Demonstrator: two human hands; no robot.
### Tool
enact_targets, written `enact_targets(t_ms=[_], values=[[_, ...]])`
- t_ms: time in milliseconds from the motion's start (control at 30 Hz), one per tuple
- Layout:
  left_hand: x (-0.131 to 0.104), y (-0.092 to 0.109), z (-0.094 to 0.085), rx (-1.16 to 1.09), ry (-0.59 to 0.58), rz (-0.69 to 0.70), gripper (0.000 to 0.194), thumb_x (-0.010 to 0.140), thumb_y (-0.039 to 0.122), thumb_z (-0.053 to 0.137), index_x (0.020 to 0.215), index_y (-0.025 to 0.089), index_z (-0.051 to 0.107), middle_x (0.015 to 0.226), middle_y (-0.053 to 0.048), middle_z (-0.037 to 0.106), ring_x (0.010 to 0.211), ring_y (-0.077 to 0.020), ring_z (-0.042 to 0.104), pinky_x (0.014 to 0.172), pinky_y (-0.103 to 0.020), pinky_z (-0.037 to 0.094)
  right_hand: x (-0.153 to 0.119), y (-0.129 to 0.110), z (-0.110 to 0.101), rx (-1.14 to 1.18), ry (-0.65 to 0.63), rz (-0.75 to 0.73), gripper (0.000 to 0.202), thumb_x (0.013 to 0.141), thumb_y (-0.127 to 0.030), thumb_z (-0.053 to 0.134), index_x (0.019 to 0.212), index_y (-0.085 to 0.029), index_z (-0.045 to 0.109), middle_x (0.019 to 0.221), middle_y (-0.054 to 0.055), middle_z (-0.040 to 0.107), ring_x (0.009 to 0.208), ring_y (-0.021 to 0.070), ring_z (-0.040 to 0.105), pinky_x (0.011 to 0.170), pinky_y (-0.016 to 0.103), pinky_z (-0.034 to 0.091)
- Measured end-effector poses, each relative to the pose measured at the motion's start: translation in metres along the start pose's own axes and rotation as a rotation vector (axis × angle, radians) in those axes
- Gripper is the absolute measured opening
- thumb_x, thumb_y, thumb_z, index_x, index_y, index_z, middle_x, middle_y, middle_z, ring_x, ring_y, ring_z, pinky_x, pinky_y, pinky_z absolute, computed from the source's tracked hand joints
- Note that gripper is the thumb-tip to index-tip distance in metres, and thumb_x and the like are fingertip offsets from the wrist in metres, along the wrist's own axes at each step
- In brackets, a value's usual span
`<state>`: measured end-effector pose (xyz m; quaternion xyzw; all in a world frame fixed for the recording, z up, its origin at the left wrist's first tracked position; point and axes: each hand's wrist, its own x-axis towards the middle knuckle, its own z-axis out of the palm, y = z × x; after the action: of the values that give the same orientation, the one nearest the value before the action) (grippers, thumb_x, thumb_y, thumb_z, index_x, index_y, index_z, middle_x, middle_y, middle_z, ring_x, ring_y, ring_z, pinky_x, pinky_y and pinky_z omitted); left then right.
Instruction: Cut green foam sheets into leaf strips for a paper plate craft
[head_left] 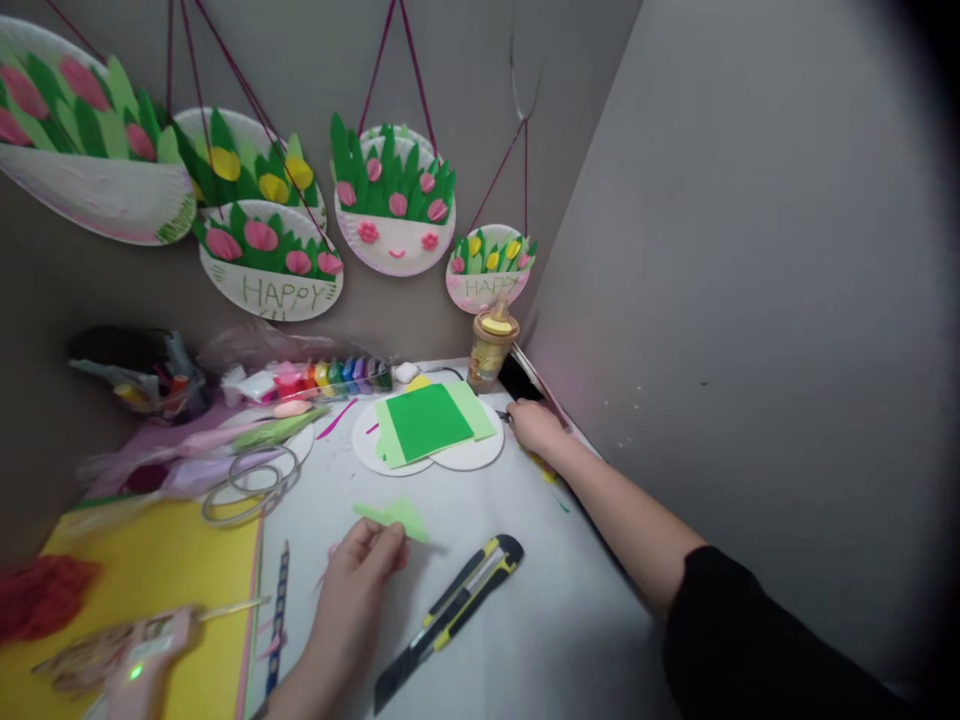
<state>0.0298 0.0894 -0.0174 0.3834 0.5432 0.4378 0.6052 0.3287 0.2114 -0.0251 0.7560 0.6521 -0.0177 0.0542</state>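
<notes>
My left hand is closed in a pinch on a light green paper piece just above the white table. At the back right, my right hand reaches along the wall with its fingers curled. A small dark tip shows beside those fingers, but what they hold is too small to make out. Left of it, dark green paper and light green sheets lie on white paper plates. A yellow-and-black utility knife lies to the right of my left hand.
A brown cup stands at the back corner. Colored clay packs line the wall. A glue gun with a green light rests on yellow paper, near a pencil. Paper-plate flower baskets hang above.
</notes>
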Motion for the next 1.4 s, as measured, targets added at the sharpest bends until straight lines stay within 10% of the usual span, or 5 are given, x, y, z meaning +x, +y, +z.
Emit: enact_targets(t_ms=[467,733,933,1133,1400], values=[[-0.003,-0.004,-0.001,-0.005,-0.045,0.044,0.032,0.072,0.046,0.068,0.066,0.017,0.056,0.065,0.000,0.056,0.064,-0.0139,0.048,0.063,-0.025,0.039,-0.026,-0.007,-0.039,0.115,0.235,0.152,0.022,0.093,-0.025,0.039,0.106,-0.017,0.055,0.087,0.012,0.068,0.080,0.0234,0.065,0.068,0.030,0.044],[-0.012,0.010,-0.001,0.121,-0.143,0.216,0.029,0.071,0.047,0.069,0.075,0.018,0.070,0.114,-0.013,0.064,0.106,-0.0293,0.056,0.094,-0.041,0.042,-0.054,-0.015,-0.079,1.260,0.802,-0.163,0.010,0.079,-0.027,0.059,0.085,-0.020,0.056,0.087,0.005,0.068,0.082,0.0178,0.064,0.073,0.029,0.048],[-0.011,0.026,-0.004,0.262,-0.239,0.395,0.020,0.072,0.039,0.070,0.071,0.020,0.071,0.148,-0.009,0.036,0.135,-0.0327,0.032,0.110,-0.044,0.024,-0.085,-0.070,-0.081,1.679,0.282,-0.282,0.021,0.073,-0.032,0.070,0.081,-0.020,0.054,0.074,0.000,0.067,0.069,0.0148,0.064,0.065,0.027,0.050],[0.000,0.017,-0.004,-0.197,-0.359,0.074,0.025,0.072,0.039,0.073,0.068,0.015,0.064,0.066,0.000,0.055,0.064,-0.0121,0.050,0.068,-0.026,0.041,-0.103,-0.126,-0.054,1.907,-0.140,-0.172,0.034,0.072,-0.049,0.071,0.074,-0.018,0.057,0.066,-0.001,0.062,0.057,0.0115,0.056,0.050,0.022,0.042],[0.003,0.026,-0.009,-0.375,-0.374,0.044,0.027,0.068,0.034,0.077,0.065,0.014,0.059,0.061,0.003,0.049,0.059,-0.0086,0.042,0.061,-0.021,0.035,-0.121,-0.138,-0.017,1.903,-0.417,-0.485,0.045,0.068,-0.046,0.078,0.101,-0.020,0.062,0.095,0.003,0.067,0.083,0.0160,0.060,0.075,0.026,0.045]])
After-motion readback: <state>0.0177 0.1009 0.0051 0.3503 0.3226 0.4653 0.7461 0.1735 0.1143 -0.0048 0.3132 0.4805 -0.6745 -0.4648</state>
